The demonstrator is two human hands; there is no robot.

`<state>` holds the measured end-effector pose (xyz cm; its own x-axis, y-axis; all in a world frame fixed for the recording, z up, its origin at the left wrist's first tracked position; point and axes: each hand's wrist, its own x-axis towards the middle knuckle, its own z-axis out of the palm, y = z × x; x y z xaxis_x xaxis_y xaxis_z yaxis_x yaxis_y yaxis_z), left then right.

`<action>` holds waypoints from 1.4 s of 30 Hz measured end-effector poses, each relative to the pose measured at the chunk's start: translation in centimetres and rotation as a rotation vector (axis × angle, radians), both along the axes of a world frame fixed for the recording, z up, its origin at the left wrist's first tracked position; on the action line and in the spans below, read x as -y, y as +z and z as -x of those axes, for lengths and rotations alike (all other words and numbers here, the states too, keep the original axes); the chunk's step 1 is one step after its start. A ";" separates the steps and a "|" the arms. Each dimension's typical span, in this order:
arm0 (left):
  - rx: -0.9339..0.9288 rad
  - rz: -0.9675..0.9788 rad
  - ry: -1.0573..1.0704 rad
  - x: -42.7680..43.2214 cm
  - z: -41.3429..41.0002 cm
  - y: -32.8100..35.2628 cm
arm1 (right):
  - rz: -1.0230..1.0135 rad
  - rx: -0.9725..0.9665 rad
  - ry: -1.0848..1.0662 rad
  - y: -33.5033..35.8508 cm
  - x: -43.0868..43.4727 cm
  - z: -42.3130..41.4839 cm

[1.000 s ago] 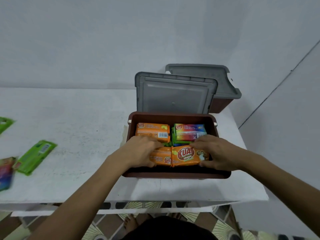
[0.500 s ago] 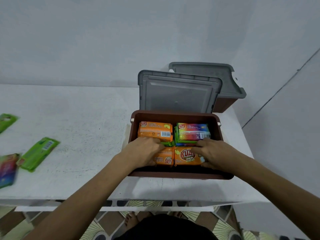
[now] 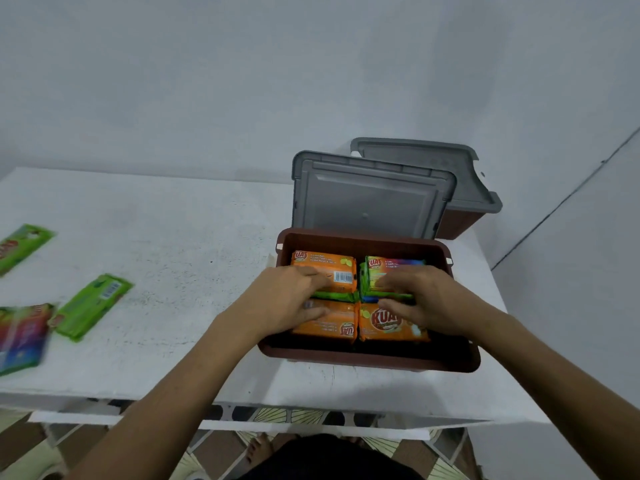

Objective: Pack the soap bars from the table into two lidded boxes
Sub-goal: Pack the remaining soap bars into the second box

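Left hand (image 3: 291,299), fingers straight, presses orange bars (image 3: 332,327) in box (image 3: 367,358), left half. Right hand (image 3: 419,296), fingers straight, rests on rainbow bar (image 3: 394,265), right half. Lid (image 3: 370,199) stands at box's 12 o'clock. Second box (image 3: 460,223), lidded, at 1 o'clock. Green bars (image 3: 91,306) loose on table (image 3: 173,237), 9 o'clock.

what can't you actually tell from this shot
Head view: contents of the far box, shut under its grey lid and partly behind the open lid.
Head view: any lower soap layers in the near box, covered by the top bars, left hand and right hand.
Head view: rainbow soap bar at the left edge, blurred and cut off; print unreadable.
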<state>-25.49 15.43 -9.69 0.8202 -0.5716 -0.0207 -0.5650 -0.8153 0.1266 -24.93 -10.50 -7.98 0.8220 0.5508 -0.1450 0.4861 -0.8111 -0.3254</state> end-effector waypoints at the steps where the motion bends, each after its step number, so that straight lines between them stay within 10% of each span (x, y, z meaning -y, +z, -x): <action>1: 0.005 0.040 0.031 -0.5 0.1 0.4 | -0.036 0.019 -0.008 0.4 -0.7 -0.4; 17: 0.052 0.424 0.739 -19.9 1.7 -2.5 | -0.153 0.126 0.284 0.5 -24.1 -7.6; 28: 0.112 0.302 1.345 -31.3 7.4 -8.4 | 0.050 0.035 0.611 -5.6 -42.3 -7.5; 42: 0.103 0.206 1.484 -32.8 8.3 -10.6 | 0.226 0.048 0.768 -8.9 -47.5 -7.1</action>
<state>-33.81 48.19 -20.33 0.6333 0.7725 0.0468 0.7232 -0.6122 0.3197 -17.79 37.03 -16.88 0.2335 0.9267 -0.2946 0.9445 -0.2882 -0.1578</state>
